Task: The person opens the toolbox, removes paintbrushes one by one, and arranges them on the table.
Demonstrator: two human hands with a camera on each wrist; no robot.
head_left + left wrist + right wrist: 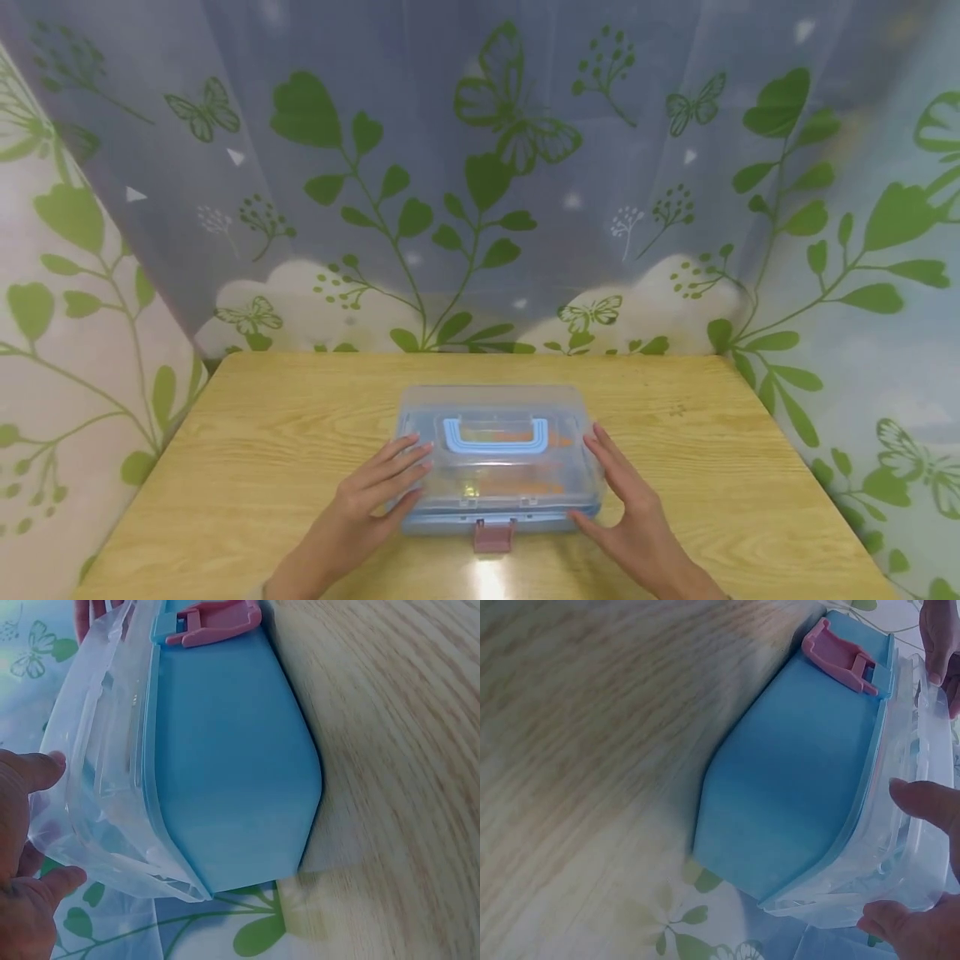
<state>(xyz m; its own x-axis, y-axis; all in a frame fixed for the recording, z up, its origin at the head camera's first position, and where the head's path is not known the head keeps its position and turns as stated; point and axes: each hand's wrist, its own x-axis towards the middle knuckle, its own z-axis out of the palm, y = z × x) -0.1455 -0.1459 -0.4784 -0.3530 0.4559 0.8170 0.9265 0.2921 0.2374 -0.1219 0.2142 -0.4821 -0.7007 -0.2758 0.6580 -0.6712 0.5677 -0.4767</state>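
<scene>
A plastic storage box (498,525) with a light-blue base and a clear lid (495,479) sits on the table. On its lid lies a blue carry handle (497,442). A pink latch (493,536) hangs folded down at the front. My left hand (356,504) rests with spread, fairly straight fingers on the lid's left side. At the right side, my right hand (637,517) touches the lid with its fingers, its thumb near the front corner. In the right wrist view, the thumb (926,804) lies against the clear lid. Orange and yellow shapes show blurrily through the lid.
Underneath is a wood-grain table (300,433). A curtain (420,208) printed with leaves and butterflies hangs behind the table's far edge, and similar cloth (885,350) lines both sides.
</scene>
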